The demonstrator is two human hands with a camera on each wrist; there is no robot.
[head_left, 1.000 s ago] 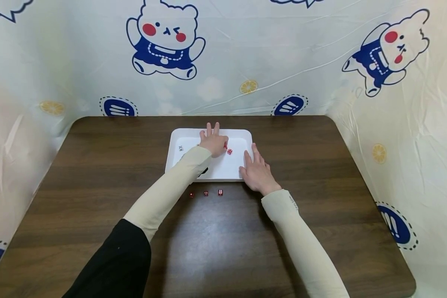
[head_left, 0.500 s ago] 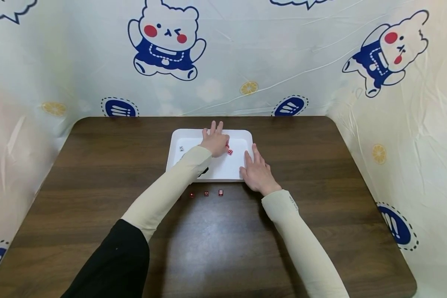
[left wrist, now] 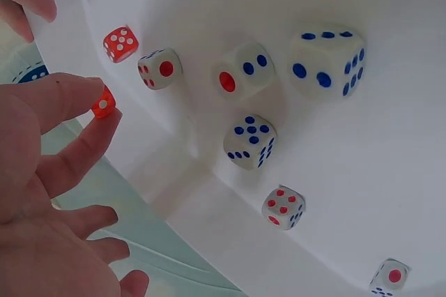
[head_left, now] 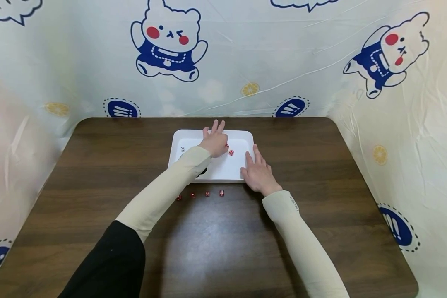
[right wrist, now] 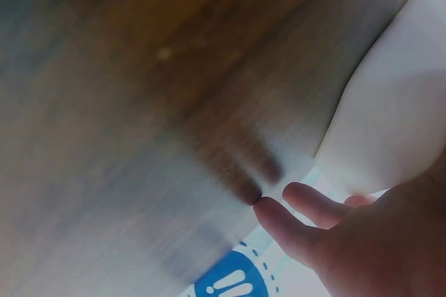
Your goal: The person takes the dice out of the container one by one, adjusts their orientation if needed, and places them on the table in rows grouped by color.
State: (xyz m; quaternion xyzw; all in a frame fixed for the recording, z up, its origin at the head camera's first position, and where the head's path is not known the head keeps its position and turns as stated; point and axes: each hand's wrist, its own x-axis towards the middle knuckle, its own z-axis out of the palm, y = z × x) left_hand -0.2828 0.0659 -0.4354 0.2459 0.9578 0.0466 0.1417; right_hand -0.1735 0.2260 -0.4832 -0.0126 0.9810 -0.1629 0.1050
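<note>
My left hand (head_left: pixel 214 142) is over the white tray (head_left: pixel 242 138), pinching a red die (left wrist: pixel 104 103) between thumb and index finger; the other fingers are spread. A second red die (left wrist: pixel 121 44) lies in the tray near those fingertips. Several white dice of differing sizes share the tray, among them a large die (left wrist: pixel 327 61) with blue pips and a smaller die (left wrist: pixel 159 69) showing a red pip. The left arm and hand cover part of the tray in the head view. My right hand (head_left: pixel 260 173) rests against the tray's right edge, fingers extended, holding nothing.
Several red dice, such as this one (head_left: pixel 221 193), stand in a row on the dark wooden table (head_left: pixel 301 248) in front of the tray. Behind the table hangs a pale curtain (head_left: pixel 227 54) printed with cartoon bears.
My left hand has shifted slightly toward the far side of the tray, carrying the pinched red die a little away from the other one. The right hand has stayed at the tray's edge.
</note>
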